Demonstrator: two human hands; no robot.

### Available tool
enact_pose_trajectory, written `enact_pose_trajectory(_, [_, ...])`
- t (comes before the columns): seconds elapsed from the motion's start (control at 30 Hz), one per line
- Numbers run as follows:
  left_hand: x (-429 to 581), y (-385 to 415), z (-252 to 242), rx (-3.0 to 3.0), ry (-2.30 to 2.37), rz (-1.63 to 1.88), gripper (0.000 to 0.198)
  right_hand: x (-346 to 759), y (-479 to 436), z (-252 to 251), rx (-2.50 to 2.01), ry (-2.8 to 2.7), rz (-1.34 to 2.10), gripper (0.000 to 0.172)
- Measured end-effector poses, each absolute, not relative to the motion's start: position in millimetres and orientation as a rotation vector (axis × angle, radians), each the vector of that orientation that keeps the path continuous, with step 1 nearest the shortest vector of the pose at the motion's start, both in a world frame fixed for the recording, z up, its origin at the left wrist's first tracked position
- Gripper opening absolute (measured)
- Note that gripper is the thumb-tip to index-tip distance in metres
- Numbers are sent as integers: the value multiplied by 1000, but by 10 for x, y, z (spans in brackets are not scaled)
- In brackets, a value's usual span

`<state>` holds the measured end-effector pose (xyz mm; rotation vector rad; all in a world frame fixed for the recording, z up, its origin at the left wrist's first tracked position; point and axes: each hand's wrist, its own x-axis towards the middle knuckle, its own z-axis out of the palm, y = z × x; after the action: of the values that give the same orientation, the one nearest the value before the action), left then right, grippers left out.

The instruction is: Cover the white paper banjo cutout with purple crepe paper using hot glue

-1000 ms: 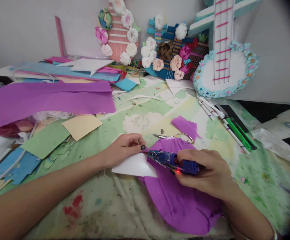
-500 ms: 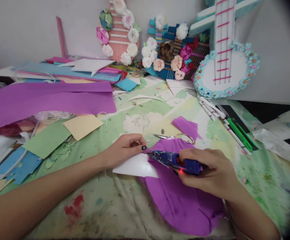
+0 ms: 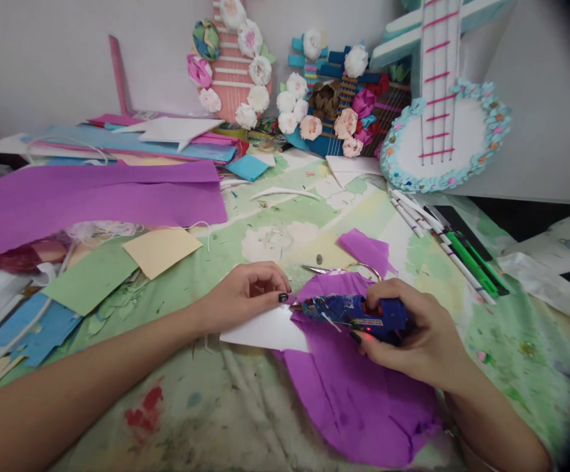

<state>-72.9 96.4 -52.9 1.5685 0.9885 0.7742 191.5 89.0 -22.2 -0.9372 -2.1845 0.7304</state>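
My right hand [image 3: 413,328] grips a blue glue gun [image 3: 354,313] whose small red light is lit. A thin white strand hangs by its barrel. The nozzle points left and meets the place where a white board strip [image 3: 265,331] joins a purple-covered shape [image 3: 358,400]. My left hand [image 3: 248,295] is closed at the strip's far edge, thumb and fingers pinched close to the nozzle; what lies between the fingertips is mostly hidden. Scissors [image 3: 363,267] with gold handles lie just behind the purple shape, partly covered by it.
Purple paper [image 3: 167,196], a green sheet [image 3: 93,275] and a cream sheet [image 3: 162,251] lie left. White sticks [image 3: 407,216] and a green cutter [image 3: 472,262] lie right. Decorated guitar shapes, including a white-and-turquoise one [image 3: 413,137], lean at the back. A purple scrap [image 3: 366,249] lies behind the scissors.
The glue gun has rolled slightly in my right hand, showing its label and more of its side. My left fingers have shifted a little at the strip's edge. The purple shape stays put.
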Motion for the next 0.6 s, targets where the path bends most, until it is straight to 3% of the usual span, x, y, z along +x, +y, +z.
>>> enact_pose_trajectory(0.13, [-731,970,-531,1555,971,776,19,1941,893,-269,-956,-2132,827,28])
enact_pose_trajectory(0.6, [-736,968,-564,1544,956,784,18,1859,855,-228,-881,-2172,671,22])
